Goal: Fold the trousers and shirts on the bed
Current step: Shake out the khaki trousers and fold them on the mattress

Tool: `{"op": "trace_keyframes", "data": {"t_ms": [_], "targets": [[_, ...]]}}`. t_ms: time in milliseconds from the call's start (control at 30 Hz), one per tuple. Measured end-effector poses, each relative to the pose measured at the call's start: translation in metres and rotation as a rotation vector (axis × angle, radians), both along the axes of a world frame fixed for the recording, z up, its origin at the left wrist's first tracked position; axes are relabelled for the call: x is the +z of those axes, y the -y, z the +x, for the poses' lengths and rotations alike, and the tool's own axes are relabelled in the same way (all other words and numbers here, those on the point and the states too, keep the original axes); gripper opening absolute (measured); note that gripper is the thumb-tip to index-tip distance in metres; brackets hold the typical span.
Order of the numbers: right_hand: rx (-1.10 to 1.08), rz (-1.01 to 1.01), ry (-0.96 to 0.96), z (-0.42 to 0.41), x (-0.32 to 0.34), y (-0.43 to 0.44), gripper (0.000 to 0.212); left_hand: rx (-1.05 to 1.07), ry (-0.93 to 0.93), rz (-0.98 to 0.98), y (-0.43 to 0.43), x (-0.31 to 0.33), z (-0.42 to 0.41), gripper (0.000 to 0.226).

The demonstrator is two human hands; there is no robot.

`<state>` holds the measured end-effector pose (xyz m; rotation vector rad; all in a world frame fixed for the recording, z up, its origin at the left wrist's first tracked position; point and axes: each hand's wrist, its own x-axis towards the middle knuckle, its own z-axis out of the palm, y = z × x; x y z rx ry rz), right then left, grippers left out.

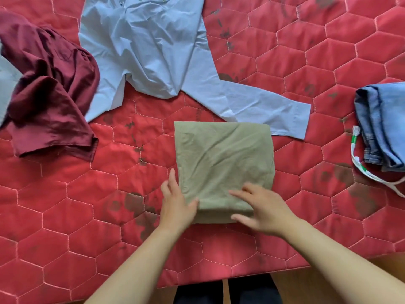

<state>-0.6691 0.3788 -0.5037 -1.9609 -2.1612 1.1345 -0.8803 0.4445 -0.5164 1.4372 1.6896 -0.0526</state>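
Folded khaki trousers [223,159] lie as a neat rectangle in the middle of the red quilted bed [65,216]. My left hand [175,205] grips their near left corner, thumb on top of the cloth. My right hand [263,209] holds the near right edge, fingers spread over the top and thumb under the fold. A light blue long-sleeved shirt [149,53] is spread out behind the trousers, one sleeve reaching right. A crumpled maroon shirt [50,88] lies at the left. Folded blue jeans [383,126] sit at the right edge.
A white and green strap [359,163] trails from beside the jeans. A grey garment [6,84] shows at the far left edge. The bed's near edge runs along the bottom, with wooden floor [328,279] and my dark-clad legs below it.
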Motion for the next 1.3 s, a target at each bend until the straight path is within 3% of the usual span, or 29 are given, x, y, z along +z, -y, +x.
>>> {"op": "trace_keyframes", "data": {"t_ms": [133,267,400,533,667,733,800,867,1067,1167,1300], "targets": [[-0.300,0.401,0.065,-0.009,-0.002,-0.061,0.040,-0.155,-0.062,0.331,-0.043,-0.001,0.030,0.079],[-0.423,0.312,0.223,-0.017,-0.029,-0.098,0.051,-0.269,-0.081,0.482,-0.082,-0.016,0.060,0.060],[-0.365,0.159,0.358,-0.028,-0.079,-0.060,0.059,-0.413,-0.118,0.445,-0.063,-0.056,0.048,0.054],[-0.345,0.202,0.398,-0.031,-0.105,-0.050,0.059,-0.476,-0.168,0.464,-0.036,-0.090,0.024,0.056],[-0.477,0.288,0.229,-0.017,-0.096,-0.047,0.056,-0.433,-0.109,0.525,-0.038,-0.087,0.025,0.060],[-0.666,0.297,0.225,-0.005,-0.089,-0.040,0.058,-0.275,-0.105,0.513,-0.039,-0.080,0.025,0.070],[-0.868,0.221,0.089,0.004,-0.083,-0.033,0.068,-0.065,-0.063,0.398,-0.040,-0.072,0.026,0.080],[-0.916,0.137,-0.096,0.003,-0.081,-0.028,0.079,0.033,-0.027,0.283,-0.040,-0.067,0.029,0.085],[-0.931,0.038,-0.240,-0.003,-0.079,-0.032,0.092,0.017,-0.007,0.187,-0.046,-0.061,0.032,0.083],[-0.996,0.025,-0.302,-0.003,-0.076,-0.027,0.088,-0.005,0.029,0.230,-0.047,-0.052,0.031,0.078],[-1.078,0.151,-0.399,0.003,-0.054,-0.015,0.076,-0.020,0.138,0.340,-0.043,-0.020,0.043,0.067]]}}
